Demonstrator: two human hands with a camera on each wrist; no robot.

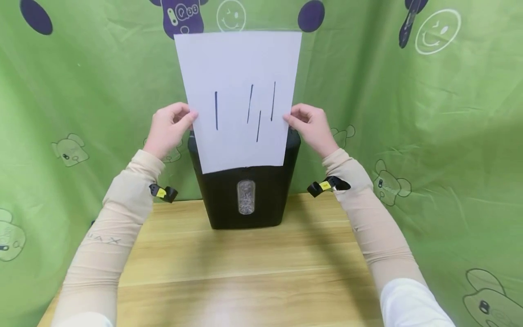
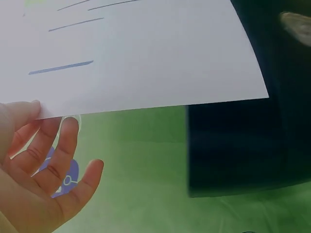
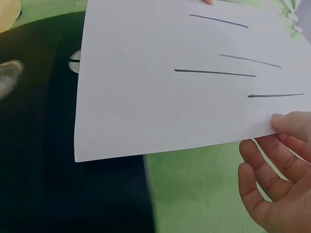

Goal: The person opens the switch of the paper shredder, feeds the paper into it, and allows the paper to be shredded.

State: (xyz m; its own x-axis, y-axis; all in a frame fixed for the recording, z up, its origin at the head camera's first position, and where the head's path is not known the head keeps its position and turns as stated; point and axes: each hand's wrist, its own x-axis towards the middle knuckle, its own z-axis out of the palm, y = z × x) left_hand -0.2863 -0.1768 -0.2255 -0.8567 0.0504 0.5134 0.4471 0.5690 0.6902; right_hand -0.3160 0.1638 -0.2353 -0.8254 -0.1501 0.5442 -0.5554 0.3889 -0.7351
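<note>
A white sheet of paper (image 1: pixel 237 59) with several dark pen strokes is held up by its two side edges. My left hand (image 1: pixel 169 127) pinches the left edge between thumb and fingers; in the left wrist view the thumb lies on the marked face and the other fingers spread behind. At the right edge my right hand (image 1: pixel 312 127) pinches it likewise, its lower fingers loose under the sheet in the right wrist view. Behind the paper stands a black paper shredder (image 1: pixel 220 204) with an oval window (image 1: pixel 246 197) showing shreds. The sheet hides the shredder's top.
The shredder stands on a wooden table (image 1: pixel 245 272), near its back edge. A green curtain (image 1: pixel 359 81) with cartoon prints hangs behind and along both sides. Each wrist wears a black strap (image 1: pixel 327 185) with a yellow tag.
</note>
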